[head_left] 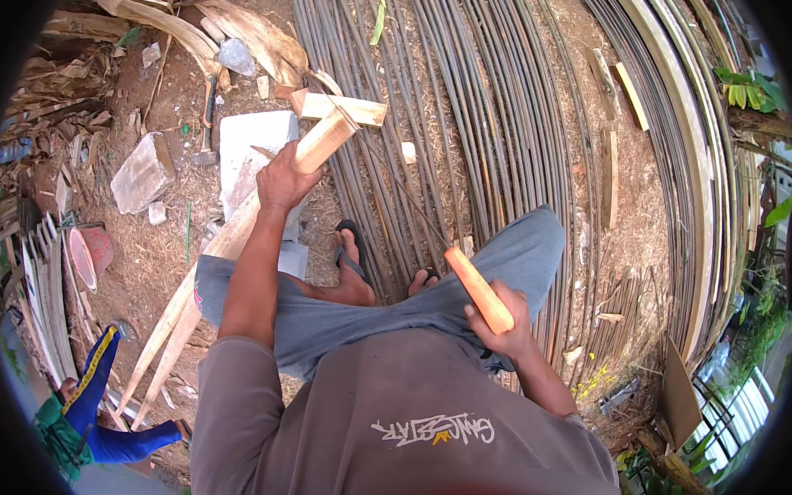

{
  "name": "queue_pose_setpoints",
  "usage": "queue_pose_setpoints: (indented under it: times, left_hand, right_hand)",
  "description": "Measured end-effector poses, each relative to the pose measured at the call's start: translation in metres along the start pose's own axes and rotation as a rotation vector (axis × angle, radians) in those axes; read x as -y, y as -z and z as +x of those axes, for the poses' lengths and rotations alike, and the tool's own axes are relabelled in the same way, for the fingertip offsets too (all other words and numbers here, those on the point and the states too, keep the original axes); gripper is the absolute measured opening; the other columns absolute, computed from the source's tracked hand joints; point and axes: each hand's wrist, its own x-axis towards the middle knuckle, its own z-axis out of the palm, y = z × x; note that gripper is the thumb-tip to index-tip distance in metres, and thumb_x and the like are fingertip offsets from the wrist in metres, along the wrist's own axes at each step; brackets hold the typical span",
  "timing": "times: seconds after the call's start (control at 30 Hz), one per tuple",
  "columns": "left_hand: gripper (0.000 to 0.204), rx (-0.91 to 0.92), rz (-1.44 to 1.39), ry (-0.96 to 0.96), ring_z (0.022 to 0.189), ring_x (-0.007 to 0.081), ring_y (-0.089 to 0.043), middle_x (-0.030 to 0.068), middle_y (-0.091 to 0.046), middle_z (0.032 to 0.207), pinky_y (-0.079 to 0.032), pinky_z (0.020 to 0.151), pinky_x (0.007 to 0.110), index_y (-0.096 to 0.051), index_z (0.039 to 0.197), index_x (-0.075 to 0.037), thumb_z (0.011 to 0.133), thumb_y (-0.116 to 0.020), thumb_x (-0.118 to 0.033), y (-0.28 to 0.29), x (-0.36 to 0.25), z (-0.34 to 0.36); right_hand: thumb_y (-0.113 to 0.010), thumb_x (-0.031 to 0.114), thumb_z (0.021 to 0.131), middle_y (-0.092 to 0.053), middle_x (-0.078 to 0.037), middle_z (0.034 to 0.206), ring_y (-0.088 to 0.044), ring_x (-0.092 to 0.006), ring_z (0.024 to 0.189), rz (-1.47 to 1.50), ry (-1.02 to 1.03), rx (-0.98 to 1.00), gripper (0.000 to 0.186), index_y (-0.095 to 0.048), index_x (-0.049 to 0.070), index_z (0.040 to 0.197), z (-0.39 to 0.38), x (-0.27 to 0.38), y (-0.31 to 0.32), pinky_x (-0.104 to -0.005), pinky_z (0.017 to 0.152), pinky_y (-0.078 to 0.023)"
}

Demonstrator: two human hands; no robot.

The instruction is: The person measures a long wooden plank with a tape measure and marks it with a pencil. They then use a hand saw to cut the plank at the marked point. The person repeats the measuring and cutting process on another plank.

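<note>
Here, long metal rods [493, 102] lie side by side. A wooden plank [324, 146] slants over a white block [250, 138], the left hand [285, 178] wrapping its fingers round the upper part. The right hand's [517, 328] fingers grip an orange-handled tool [470, 278] pointing toward the plank's end.

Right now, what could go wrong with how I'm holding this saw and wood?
Your bare left hand grips the wood near its far end, so a slipping saw might cut it. Your left foot, in an open sandal, could be hurt if either drops.
</note>
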Motion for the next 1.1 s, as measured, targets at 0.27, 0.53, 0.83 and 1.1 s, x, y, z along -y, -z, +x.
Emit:
queue_pose_setpoints:
  times: [0.27, 0.53, 0.83, 1.1]
  left_hand:
    - [0.067, -0.033, 0.042, 0.002, 0.089, 0.037, -0.071, 0.0128, -0.073, 0.108, -0.057, 0.079, 0.05, -0.059, 0.125, -0.013, 0.072, -0.08, -0.049, -0.001, -0.004, -0.001]
    - [0.068, -0.004, 0.036, -0.013, 0.091, 0.0362, -0.071, 0.0118, -0.072, 0.109, -0.057, 0.078, 0.049, -0.059, 0.125, -0.013, 0.071, -0.08, -0.05, -0.004, 0.0, 0.001]
    - [0.072, -0.074, 0.101, 0.003, 0.092, 0.0367, -0.071, 0.0129, -0.072, 0.108, -0.057, 0.08, 0.049, -0.059, 0.128, -0.013, 0.071, -0.081, -0.05, -0.005, -0.002, 0.001]
    - [0.069, -0.022, 0.045, 0.015, 0.093, 0.0354, -0.071, 0.0115, -0.072, 0.109, -0.056, 0.08, 0.049, -0.059, 0.125, -0.013, 0.071, -0.08, -0.05, -0.006, -0.001, 0.001]
  right_hand:
    - [-0.074, 0.014, 0.082, -0.063, -0.019, 0.072, -0.065, -0.0407, 0.067, 0.048, 0.03, -0.006, 0.02, -0.06, 0.002, 0.089, 0.147, -0.005, -0.063, -0.0437, 0.058, -0.05]
    - [-0.075, 0.007, 0.078, -0.06, -0.008, 0.064, -0.064, -0.0255, 0.053, 0.048, 0.098, -0.008, 0.019, -0.067, 0.0, 0.094, -0.019, 0.0, 0.009, -0.0331, 0.052, -0.049]
    - [-0.072, 0.015, 0.084, -0.062, -0.017, 0.074, -0.065, -0.0354, 0.065, 0.167, 0.215, -0.042, 0.02, -0.061, 0.002, 0.093, 0.167, -0.035, -0.091, -0.0409, 0.06, -0.049]
    - [-0.075, 0.008, 0.077, -0.066, -0.01, 0.069, -0.068, -0.0264, 0.058, 0.043, -0.025, 0.037, 0.016, -0.065, 0.003, 0.089, -0.048, 0.011, 0.028, -0.0339, 0.057, -0.052]
